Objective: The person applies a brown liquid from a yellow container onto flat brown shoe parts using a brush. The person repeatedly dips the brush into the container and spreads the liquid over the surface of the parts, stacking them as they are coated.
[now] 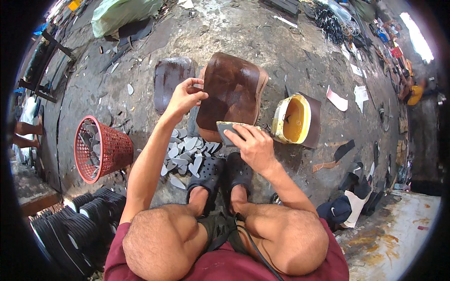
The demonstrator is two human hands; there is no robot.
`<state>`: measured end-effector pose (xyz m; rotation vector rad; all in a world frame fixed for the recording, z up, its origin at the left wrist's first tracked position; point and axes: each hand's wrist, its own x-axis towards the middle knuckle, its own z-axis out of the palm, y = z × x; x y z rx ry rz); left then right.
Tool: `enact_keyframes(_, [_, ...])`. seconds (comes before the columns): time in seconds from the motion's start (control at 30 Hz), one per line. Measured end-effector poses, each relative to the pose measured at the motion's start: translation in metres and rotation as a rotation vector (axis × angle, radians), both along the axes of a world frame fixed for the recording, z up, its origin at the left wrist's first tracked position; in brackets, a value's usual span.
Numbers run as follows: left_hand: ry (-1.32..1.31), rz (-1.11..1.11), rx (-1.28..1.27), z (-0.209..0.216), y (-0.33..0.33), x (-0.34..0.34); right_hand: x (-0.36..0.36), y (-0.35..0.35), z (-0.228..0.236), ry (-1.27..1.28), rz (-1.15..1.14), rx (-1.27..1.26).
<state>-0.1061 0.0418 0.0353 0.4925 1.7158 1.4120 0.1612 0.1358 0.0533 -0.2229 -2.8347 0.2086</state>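
Observation:
A stack of brown leather sheets (229,89) lies on the floor in front of my feet, its top sheet dark and glossy. At its left edge is my left hand (186,97), fingers bent, thumb and forefinger apart, with nothing visible between them. My right hand (255,146) grips a flat grey pad (226,132) with a yellowish, glue-like far edge, held over the stack's near side. Small grey tongue-shaped pieces (185,152) lie heaped between the stack and my shoes. To the right stands a white tub (280,122) of amber liquid, with a dark stick-like thing in it.
A red plastic basket (112,150) of grey pieces lies tipped at left. Beyond the heap is a dark worn sheet (172,77). Stacked black soles (70,225) stand at lower left. Scraps and a dark cap (335,210) lie at right. Another person's feet (29,133) show far left.

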Motion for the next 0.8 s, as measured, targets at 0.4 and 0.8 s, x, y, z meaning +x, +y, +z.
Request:
enact_keyframes(0.4, [-0.003, 0.005, 0.085, 0.019, -0.013, 0.022, 0.033, -0.028, -0.033, -0.03, 0.034, 0.027])
enact_keyframes(0.8, [-0.163, 0.285, 0.186, -0.07, -0.064, -0.185, 0.028, 0.024, 0.092, 0.417, -0.266, -0.654])
